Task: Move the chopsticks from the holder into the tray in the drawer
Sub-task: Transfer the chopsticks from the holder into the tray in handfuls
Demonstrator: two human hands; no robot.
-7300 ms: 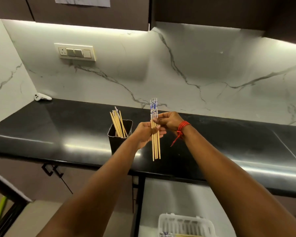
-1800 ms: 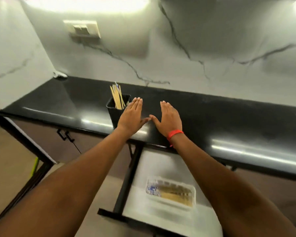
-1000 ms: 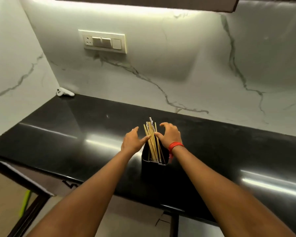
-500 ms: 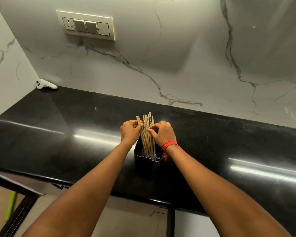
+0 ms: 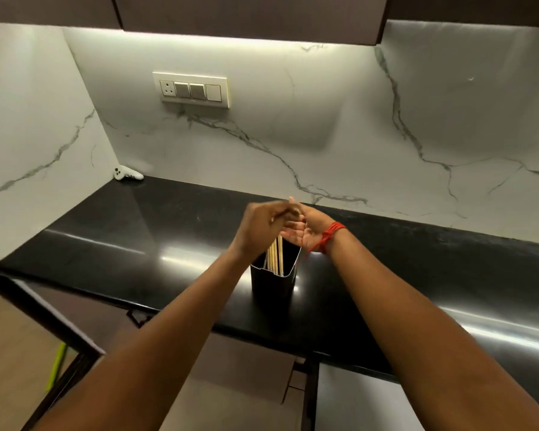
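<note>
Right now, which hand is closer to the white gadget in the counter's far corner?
Left. The left hand is over the holder, on the side toward the white gadget; the right hand is beside it, farther away.

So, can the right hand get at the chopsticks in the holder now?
Probably yes. The right hand is open just above the black holder, whose top is uncovered. The left hand is closed around the chopsticks, crowding them somewhat.

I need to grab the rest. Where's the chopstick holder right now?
In the head view, the black holder stands on the black counter, centre frame, directly under both hands, near the counter's front edge.
</note>
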